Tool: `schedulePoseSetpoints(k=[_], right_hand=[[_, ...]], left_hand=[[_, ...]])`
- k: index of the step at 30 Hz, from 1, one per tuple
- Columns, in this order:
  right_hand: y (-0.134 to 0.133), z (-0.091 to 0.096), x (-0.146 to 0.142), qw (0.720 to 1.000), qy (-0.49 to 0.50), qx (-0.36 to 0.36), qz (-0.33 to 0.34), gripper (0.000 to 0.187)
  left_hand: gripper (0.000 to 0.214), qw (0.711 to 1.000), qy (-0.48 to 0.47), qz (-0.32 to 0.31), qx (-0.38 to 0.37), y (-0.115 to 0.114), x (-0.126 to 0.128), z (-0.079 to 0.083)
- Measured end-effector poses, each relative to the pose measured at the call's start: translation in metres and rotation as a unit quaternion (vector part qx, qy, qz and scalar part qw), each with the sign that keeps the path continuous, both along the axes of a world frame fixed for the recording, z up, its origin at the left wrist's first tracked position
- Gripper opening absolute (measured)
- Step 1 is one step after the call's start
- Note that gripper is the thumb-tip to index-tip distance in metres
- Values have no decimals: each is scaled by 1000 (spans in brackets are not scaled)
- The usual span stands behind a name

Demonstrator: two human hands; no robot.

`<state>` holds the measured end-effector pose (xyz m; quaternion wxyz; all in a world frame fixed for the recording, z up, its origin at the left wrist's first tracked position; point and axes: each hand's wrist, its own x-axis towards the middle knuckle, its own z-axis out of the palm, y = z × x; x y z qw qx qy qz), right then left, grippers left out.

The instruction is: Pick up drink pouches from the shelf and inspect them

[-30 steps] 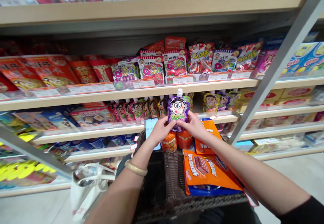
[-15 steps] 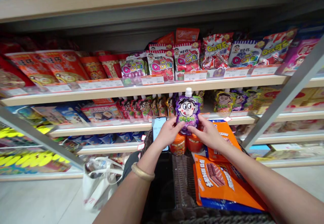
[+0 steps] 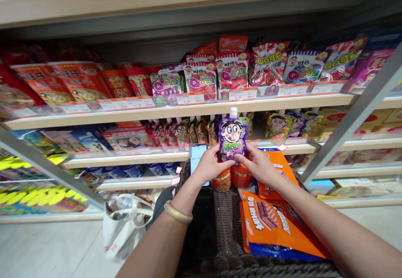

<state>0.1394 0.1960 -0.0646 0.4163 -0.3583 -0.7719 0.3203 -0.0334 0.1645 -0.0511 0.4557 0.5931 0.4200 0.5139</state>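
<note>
A purple jelly drink pouch (image 3: 233, 137) with a white cap and a cartoon face is held upright, its front towards me. My left hand (image 3: 211, 163) grips its lower left side, and my right hand (image 3: 256, 163) grips its lower right side. Both thumbs press on the front near the bottom; the other fingers are mostly hidden behind it. Just below the pouch, two orange-red jars (image 3: 221, 181) stand in a dark woven basket (image 3: 226, 219). Orange wafer bags (image 3: 276, 223) lie in the basket under my right forearm.
Ahead is a shelf (image 3: 176, 112) with gummy candy bags (image 3: 200, 79) on its upper level and more drink pouches (image 3: 180, 132) below. A phone (image 3: 199, 154) leans at the basket's left. A white tote bag (image 3: 121, 223) sits on the floor. Slanted metal posts (image 3: 351, 114) flank the shelving.
The pouch has tilted slightly, so its printed front shows more clearly. My thumbs have shifted a little lower and closer together on it.
</note>
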Motion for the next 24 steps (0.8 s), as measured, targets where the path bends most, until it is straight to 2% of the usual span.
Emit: schedulePoseSetpoints(k=[5,14,24], right_hand=[[-3,5,0,1000,-10,-6,-1,26],[-1,3,1,1000,-15,-5,0,28],[-2,3,1,1000,-17,4,2,29]], left_hand=[[49,1000,16,7,16,1,1,-1],[49,1000,1,-4,-9,-1,2,3],[49,999,32,5,7,0,0,1]])
